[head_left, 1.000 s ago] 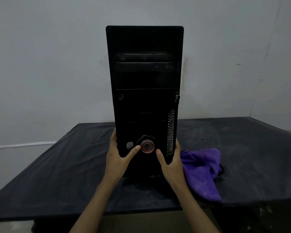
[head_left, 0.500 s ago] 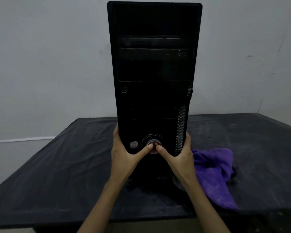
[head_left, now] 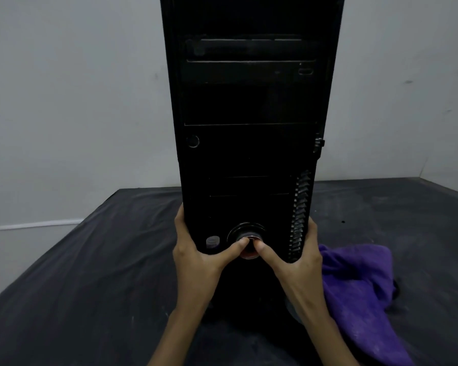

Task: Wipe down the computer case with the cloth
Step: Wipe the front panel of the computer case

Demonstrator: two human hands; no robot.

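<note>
Table: a dusty dark-covered table (head_left: 90, 273) is standing by a plain white wall (head_left: 64, 101).
Case: the tall black plastic computer case (head_left: 249, 154) is standing upright in the middle.
Hands: the left hand (head_left: 196, 257) and right hand (head_left: 299, 262) are gripping its lower sides, thumbs meeting on the round button (head_left: 249, 241).
Cloth: the soft fuzzy purple cloth (head_left: 354, 291) is lying untouched, just right of the case.
Risk: the tall case could be tipping if pulled hard.

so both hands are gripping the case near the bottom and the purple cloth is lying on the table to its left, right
Not quite: the head view shows the purple cloth on the table to the right of the case, beside the right hand. The left hand and the right hand do grip it near the bottom.
</note>
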